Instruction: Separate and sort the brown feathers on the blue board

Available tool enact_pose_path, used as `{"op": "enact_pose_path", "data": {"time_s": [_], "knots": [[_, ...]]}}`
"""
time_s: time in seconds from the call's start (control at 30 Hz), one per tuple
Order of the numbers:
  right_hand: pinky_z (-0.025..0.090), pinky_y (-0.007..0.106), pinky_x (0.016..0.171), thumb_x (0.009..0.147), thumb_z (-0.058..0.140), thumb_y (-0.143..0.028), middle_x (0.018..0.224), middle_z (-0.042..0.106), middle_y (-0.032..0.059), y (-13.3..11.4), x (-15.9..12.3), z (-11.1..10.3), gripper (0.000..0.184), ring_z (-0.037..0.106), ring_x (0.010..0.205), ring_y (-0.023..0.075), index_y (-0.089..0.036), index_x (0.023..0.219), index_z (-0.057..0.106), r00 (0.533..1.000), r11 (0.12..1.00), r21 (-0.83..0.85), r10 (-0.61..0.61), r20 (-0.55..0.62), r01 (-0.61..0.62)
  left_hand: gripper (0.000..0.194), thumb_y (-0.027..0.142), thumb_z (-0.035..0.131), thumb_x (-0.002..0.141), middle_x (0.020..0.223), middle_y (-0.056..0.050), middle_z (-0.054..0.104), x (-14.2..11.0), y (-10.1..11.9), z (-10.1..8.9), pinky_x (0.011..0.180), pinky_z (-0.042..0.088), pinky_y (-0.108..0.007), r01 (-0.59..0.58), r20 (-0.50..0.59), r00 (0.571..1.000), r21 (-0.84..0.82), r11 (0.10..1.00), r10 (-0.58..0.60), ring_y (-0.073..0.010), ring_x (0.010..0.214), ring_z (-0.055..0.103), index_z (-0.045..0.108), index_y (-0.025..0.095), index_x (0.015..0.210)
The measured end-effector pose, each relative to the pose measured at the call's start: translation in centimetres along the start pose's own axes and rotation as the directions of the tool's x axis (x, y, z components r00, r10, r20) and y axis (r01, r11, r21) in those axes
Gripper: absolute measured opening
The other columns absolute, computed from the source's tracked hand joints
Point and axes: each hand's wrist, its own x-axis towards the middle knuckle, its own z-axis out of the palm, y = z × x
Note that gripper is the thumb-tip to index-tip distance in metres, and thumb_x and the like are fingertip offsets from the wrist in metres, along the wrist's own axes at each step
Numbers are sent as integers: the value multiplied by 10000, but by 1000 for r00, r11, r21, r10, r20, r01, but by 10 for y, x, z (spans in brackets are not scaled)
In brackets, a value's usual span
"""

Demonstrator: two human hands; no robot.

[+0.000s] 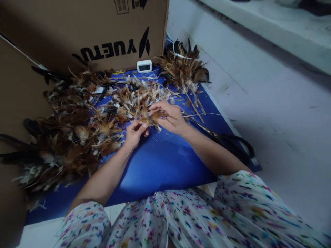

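Note:
My left hand [134, 132] and my right hand [169, 116] meet over a blue mat [160, 165], both pinched on a small bunch of brown feathers [151, 120]. The left fingers grip its lower end, the right fingers close over its top. A loose heap of brown and white feathers [134, 98] lies just behind the hands. A bigger pile of dark brown feathers [67, 137] spreads to the left of my left arm.
A tied feather bundle [183, 69] lies at the mat's far right. A cardboard box [103, 31] stands behind, with a small white clock [144, 65] at its foot. Black-handled scissors [232, 141] lie right of my right forearm. White floor [271, 103] extends to the right.

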Motion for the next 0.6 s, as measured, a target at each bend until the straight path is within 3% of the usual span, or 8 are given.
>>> {"op": "enact_pose_path", "data": {"time_s": [0.27,0.4,0.6], "knots": [[521,276,810,801,631,-260,920,683,10,0,2,4,225,661,848,140,-220,1021,599,998,994,82,66,-17,-65,279,418,719,755,532,8,588,-2,0,-1,475,423,-207,22,12,1000,71,997,-23,-79,454,515,670,144,763],[536,270,771,765,687,-286,859,656,-6,-4,6,0,242,655,800,128,-225,977,587,985,977,186,127,-113,-104,292,423,729,743,538,3,594,-3,3,0,474,421,-208,26,7,1000,87,996,-27,-81,455,516,656,140,741],[550,302,780,748,704,-290,856,635,-3,-6,9,-4,245,653,822,144,-243,958,587,960,970,184,198,-200,-162,287,402,721,759,520,8,585,-4,7,4,476,411,-208,1,20,1000,87,996,-3,-80,449,507,604,148,696]]}}
